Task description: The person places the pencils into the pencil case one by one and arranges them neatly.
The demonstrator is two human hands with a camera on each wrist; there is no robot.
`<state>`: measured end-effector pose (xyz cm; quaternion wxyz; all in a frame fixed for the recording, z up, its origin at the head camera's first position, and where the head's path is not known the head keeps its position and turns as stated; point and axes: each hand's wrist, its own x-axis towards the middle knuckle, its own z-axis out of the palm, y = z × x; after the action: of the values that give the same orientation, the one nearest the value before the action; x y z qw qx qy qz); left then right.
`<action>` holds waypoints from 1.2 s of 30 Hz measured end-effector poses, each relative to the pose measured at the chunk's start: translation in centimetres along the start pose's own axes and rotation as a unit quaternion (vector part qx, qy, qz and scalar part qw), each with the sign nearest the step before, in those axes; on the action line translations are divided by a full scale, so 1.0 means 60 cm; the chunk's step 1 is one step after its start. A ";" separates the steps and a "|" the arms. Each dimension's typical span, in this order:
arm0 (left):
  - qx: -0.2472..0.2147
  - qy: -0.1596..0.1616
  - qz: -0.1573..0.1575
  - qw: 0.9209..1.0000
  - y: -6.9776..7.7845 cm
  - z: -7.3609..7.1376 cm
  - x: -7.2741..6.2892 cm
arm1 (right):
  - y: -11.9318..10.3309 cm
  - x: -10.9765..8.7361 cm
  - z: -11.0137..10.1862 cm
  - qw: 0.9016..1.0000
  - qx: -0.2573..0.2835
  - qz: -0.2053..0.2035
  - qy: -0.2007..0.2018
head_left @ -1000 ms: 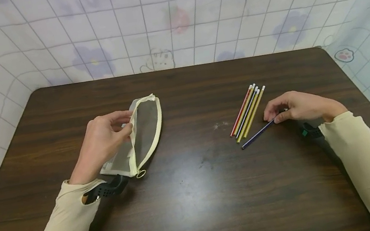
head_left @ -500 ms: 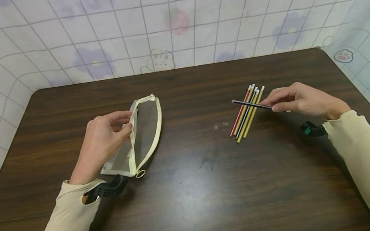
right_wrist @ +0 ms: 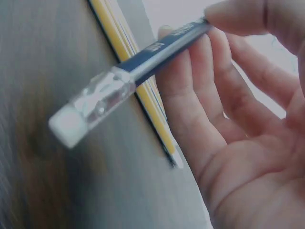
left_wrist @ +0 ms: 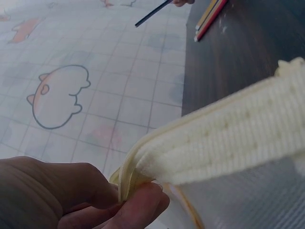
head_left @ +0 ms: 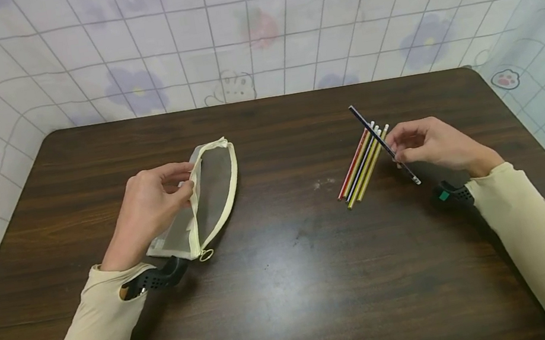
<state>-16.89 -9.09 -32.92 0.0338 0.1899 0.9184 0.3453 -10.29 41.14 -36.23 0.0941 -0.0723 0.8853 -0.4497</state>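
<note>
My left hand (head_left: 156, 204) pinches the cream zipper edge of a see-through mesh pencil case (head_left: 218, 188), whose mouth gapes on the left of the table. The left wrist view shows thumb and fingers on the cream edging (left_wrist: 205, 148). Between thumb and fingers, my right hand (head_left: 433, 146) holds a dark blue pencil (head_left: 367, 124) tilted above the table, its white eraser end (right_wrist: 71, 126) low and toward me. Just left of that hand lies a bunch of pencils (head_left: 364, 169), red, yellow and dark blue, side by side with white eraser ends pointing away.
A dark wooden table (head_left: 281, 289) bears everything. Behind it and at both sides hangs a white gridded cloth (head_left: 232, 26) with printed figures. A ring pull (head_left: 206, 255) hangs at the case's near corner.
My right hand has lifted the dark blue pencil off the table beside the bunch and turned it, so its tip now points away and its eraser toward me. The left hand has stayed put.
</note>
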 end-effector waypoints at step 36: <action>-0.011 0.004 -0.001 1.000 -0.003 -0.004 0.001 | -0.042 0.026 0.062 0.931 0.358 0.067 0.007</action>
<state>-17.04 -9.35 -32.87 0.0330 0.1870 0.9149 0.3562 -10.84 36.44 -36.49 0.1376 0.0288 0.6688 -0.7301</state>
